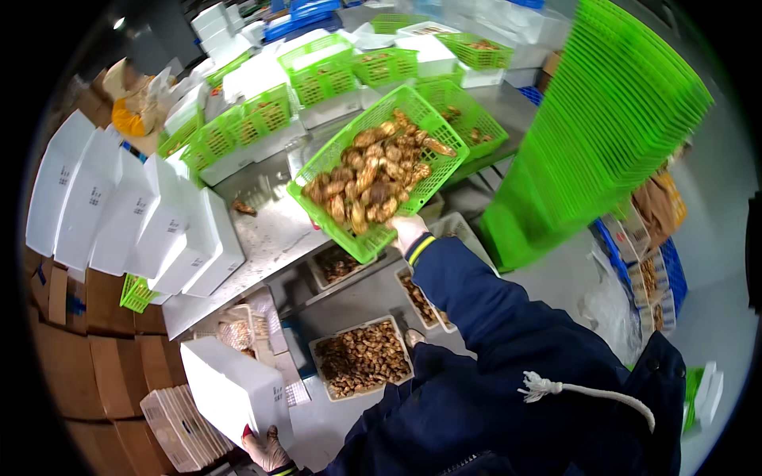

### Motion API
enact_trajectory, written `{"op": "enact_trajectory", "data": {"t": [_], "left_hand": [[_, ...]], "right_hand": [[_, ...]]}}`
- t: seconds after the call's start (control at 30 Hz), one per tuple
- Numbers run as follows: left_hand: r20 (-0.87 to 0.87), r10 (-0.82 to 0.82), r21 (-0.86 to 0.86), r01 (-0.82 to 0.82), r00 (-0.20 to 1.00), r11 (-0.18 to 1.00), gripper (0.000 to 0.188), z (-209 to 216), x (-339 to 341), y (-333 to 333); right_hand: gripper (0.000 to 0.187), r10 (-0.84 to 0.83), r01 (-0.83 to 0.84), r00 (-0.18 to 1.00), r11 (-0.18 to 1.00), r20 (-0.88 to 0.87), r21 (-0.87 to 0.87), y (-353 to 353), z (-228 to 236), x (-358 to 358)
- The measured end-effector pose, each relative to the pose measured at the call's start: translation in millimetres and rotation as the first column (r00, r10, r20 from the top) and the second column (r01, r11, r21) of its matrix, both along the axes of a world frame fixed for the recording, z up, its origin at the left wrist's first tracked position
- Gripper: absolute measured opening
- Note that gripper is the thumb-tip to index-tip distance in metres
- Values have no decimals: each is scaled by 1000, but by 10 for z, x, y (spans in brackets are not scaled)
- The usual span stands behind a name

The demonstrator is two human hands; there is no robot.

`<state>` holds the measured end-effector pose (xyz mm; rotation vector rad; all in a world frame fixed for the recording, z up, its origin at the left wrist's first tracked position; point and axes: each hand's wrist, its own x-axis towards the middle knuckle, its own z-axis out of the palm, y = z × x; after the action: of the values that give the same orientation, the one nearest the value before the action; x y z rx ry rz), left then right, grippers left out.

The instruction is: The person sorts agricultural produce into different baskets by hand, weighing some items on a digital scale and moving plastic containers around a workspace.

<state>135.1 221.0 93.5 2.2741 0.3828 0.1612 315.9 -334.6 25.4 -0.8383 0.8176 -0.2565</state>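
My right hand point(409, 230) grips the near edge of a green plastic basket point(438, 184). The basket is tilted above the metal table and holds a heap of brown and cream mushrooms point(373, 176). At the lower left, my left hand point(268, 451) is closed on the lower edge of a white foam box point(230, 385); a small red spot shows by its fingertips. One loose mushroom point(244, 208) lies on the metal table point(274, 234), left of the basket. On the floor below stands a pale crate point(321, 369) full of mushrooms.
A tall stack of green baskets point(587, 151) rises at the right. White foam boxes point(151, 214) line the table's left end, with cardboard cartons point(119, 357) below. More green baskets point(317, 75) of mushrooms stand along the back. A person in yellow point(131, 115) is at the far left.
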Motion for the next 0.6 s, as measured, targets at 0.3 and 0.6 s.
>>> {"op": "enact_trajectory", "data": {"t": [0.3, 0.6], "left_hand": [[7, -597, 239, 579, 802, 780, 59, -318, -110, -1089], [-29, -961, 143, 953, 275, 268, 52, 11, -708, -3098]], "right_hand": [[34, 0, -4, 1000, 981, -19, -194, -327, 375, -3976], [36, -495, 449, 808, 869, -320, -210, -530, 956, -6535]]}}
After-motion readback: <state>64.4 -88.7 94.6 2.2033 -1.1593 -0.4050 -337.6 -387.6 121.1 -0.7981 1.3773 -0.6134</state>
